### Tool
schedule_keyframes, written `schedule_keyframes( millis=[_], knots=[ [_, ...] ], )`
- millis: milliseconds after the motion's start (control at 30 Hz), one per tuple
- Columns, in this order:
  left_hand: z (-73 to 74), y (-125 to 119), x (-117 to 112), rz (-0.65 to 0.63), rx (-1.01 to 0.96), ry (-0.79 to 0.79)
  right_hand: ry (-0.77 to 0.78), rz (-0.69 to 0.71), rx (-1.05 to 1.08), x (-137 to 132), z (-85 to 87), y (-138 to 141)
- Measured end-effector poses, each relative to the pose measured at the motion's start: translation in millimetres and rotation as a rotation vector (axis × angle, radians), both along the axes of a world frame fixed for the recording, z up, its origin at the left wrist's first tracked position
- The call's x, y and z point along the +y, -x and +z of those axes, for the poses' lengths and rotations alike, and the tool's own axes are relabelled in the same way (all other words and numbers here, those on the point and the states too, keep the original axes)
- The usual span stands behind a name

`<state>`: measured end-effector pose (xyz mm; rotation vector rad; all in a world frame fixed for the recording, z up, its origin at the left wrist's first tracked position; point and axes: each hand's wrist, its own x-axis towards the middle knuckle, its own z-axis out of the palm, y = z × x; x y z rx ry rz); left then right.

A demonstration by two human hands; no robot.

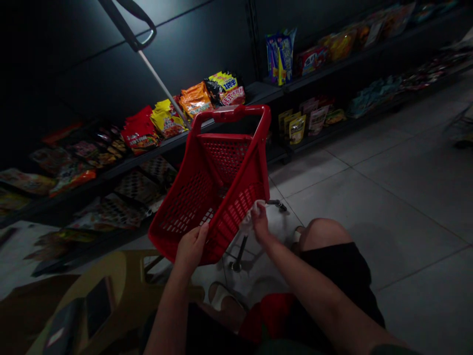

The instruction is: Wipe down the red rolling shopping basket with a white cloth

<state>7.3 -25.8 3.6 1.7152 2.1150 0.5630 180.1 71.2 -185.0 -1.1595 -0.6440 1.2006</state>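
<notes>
A red plastic shopping basket (221,172) with perforated walls stands tilted in front of me, its handle end (231,114) toward the shelves. My left hand (192,246) grips the near rim, thumb over the edge. Against the outside of the right wall, my right hand (260,224) is closed on a crumpled pale cloth (247,223). The cloth touches the wall or lies very close to it. Dark legs with casters (236,266) show below the basket. Nothing can be seen lying inside.
Dark shelves (173,143) with snack packets (195,98) run behind the basket. A long pole with a black grip (135,37) leans there. At lower left, a yellowish stool (121,268) carries a phone (99,305) and a dark flat item (62,328). Pale floor tiles (399,197) extend right.
</notes>
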Motion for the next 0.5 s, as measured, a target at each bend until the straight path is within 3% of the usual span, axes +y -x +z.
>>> schedule_keyframes(
  millis=[133,233,300,500],
  knots=[
    [-1.0,0,4,0.016,0.000,0.006,-0.054,0.279,-0.025,-109,5.0,64],
    [-2.0,1,5,0.016,0.002,-0.008,-0.086,0.526,0.053,-148,13.7,83],
    [-2.4,2,5,0.022,0.002,-0.011,-0.079,0.525,0.091,-131,16.3,72],
    [-1.9,1,3,0.016,-0.059,-0.005,0.037,0.038,0.111,-7,10.3,9]
  ],
)
